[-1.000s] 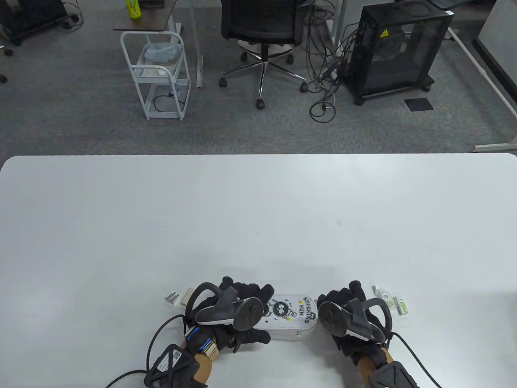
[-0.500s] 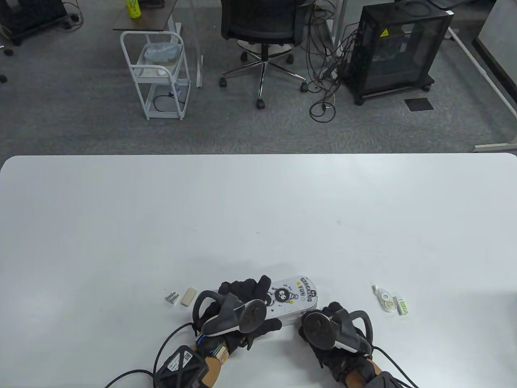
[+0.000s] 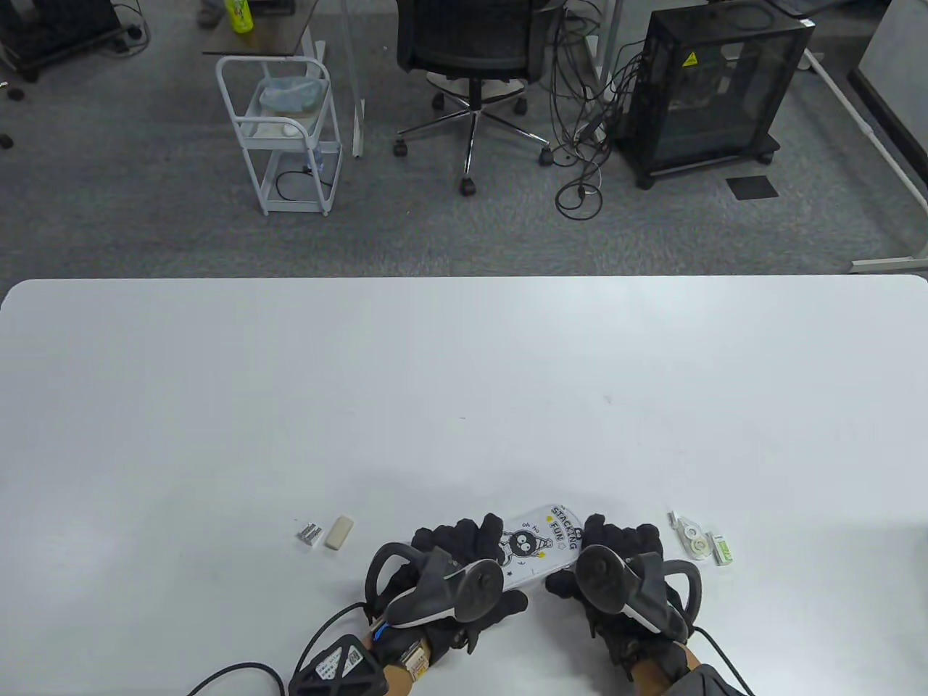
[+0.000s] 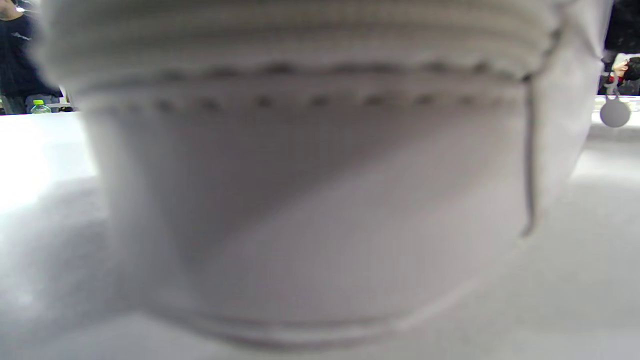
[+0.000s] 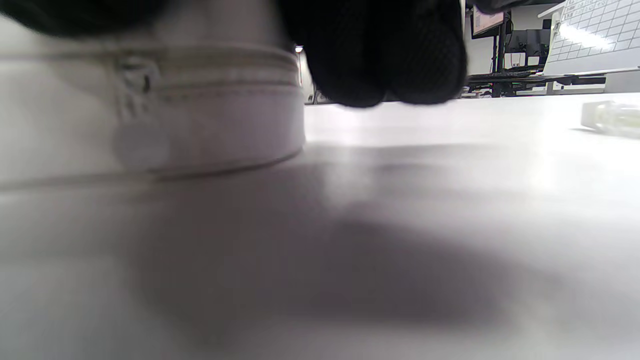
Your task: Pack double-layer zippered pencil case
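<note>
The white pencil case point(image 3: 540, 545) (printed "STACKING FUN") lies slantwise near the table's point(image 3: 464, 377) front edge. The left hand point(image 3: 464, 565) has its grip clasped round the case's left end, and the right hand point(image 3: 616, 558) grasps its right end.

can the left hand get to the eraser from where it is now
Probably yes. The eraser lies in the open just left of the left hand, nothing between them, but that hand grips the pencil case and must let go.
</note>
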Demonstrator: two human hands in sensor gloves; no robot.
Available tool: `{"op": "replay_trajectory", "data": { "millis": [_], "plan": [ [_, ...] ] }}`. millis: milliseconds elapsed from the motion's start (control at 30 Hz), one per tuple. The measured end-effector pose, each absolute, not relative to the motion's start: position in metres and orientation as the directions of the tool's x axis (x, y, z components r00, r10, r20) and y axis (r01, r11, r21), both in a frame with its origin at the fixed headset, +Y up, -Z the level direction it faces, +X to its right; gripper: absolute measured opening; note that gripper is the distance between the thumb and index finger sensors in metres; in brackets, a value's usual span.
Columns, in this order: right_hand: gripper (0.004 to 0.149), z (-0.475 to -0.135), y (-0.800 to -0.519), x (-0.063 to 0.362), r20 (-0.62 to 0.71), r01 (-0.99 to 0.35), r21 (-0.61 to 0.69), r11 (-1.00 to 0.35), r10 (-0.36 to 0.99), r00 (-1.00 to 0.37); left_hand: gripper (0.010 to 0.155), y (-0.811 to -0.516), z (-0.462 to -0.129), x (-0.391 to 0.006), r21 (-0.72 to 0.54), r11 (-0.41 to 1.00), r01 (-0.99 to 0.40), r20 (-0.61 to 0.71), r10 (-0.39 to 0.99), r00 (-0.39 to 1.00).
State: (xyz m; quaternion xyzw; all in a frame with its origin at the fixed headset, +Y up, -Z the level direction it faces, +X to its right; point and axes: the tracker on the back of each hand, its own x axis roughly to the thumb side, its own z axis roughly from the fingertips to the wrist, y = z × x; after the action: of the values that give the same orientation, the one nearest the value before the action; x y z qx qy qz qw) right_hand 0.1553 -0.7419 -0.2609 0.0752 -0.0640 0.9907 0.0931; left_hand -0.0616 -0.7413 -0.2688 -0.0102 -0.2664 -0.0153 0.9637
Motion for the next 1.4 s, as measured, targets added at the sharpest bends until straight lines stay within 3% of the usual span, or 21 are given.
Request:
{"op": "replay_trajectory", "data": {
  "millis": [67, 133, 233, 300, 467, 667, 900, 1133, 1267, 1333, 1400],
  "plan": [
    [0.073, -0.259, -0.739, 0.155, 0.182, -0.208, -0.158, -0.965, 0.178, -0.967, 0.095, -0.741, -0.27, -0.063, -0.021, 1.0, 0.021, 0.51, -0.008, 0.86],
    [0.06, -0.255, -0.735, 0.15, 0.22, -0.143, -0.216, -0.966, 0.095, -0.971, 0.095, -0.742, -0.271, -0.063, -0.023, 0.999, 0.022, 0.5, -0.008, 0.866],
    [0.052, -0.252, -0.734, 0.145, 0.28, -0.101, -0.212, -0.972, 0.039, -0.959, 0.095, -0.741, -0.271, -0.063, -0.018, 0.999, 0.031, 0.499, -0.018, 0.867],
    [0.052, -0.252, -0.733, 0.147, 0.338, -0.147, -0.147, -0.978, 0.09, -0.937, 0.096, -0.74, -0.273, -0.064, -0.028, 0.999, 0.025, 0.499, -0.008, 0.866],
    [0.051, -0.257, -0.733, 0.166, 0.269, -0.321, -0.075, -0.944, 0.291, -0.918, 0.096, -0.739, -0.277, -0.07, -0.029, 1.0, 0.007, 0.529, 0.009, 0.848],
    [0.05, -0.273, -0.739, 0.198, 0.205, -0.431, 0.184, -0.883, 0.464, -0.862, 0.096, -0.737, -0.277, -0.078, 0.043, 0.999, -0.014, 0.716, -0.021, 0.697],
    [0.052, -0.268, -0.743, 0.18, 0.436, -0.315, 0.263, -0.912, 0.403, -0.805, 0.095, -0.735, -0.268, -0.08, 0.135, 0.989, -0.056, 0.898, -0.098, 0.429],
    [0.052, -0.269, -0.751, 0.165, 0.485, -0.346, 0.334, -0.877, 0.475, -0.734, 0.099, -0.735, -0.267, -0.08, 0.188, 0.979, -0.079, 0.937, -0.155, 0.314],
    [0.052, -0.265, -0.757, 0.14, 0.501, -0.366, 0.388, -0.846, 0.527, -0.687, 0.106, -0.737, -0.265, -0.072, 0.231, 0.973, -0.025, 0.934, -0.214, 0.285],
    [0.052, -0.261, -0.754, 0.135, 0.532, -0.296, 0.343, -0.891, 0.445, -0.72, 0.11, -0.733, -0.267, -0.075, 0.295, 0.955, 0.008, 0.907, -0.283, 0.311],
    [0.051, -0.258, -0.75, 0.137, 0.533, -0.284, 0.277, -0.918, 0.393, -0.749, 0.11, -0.727, -0.273, -0.085, 0.297, 0.955, -0.011, 0.875, -0.267, 0.403]
  ]
}}
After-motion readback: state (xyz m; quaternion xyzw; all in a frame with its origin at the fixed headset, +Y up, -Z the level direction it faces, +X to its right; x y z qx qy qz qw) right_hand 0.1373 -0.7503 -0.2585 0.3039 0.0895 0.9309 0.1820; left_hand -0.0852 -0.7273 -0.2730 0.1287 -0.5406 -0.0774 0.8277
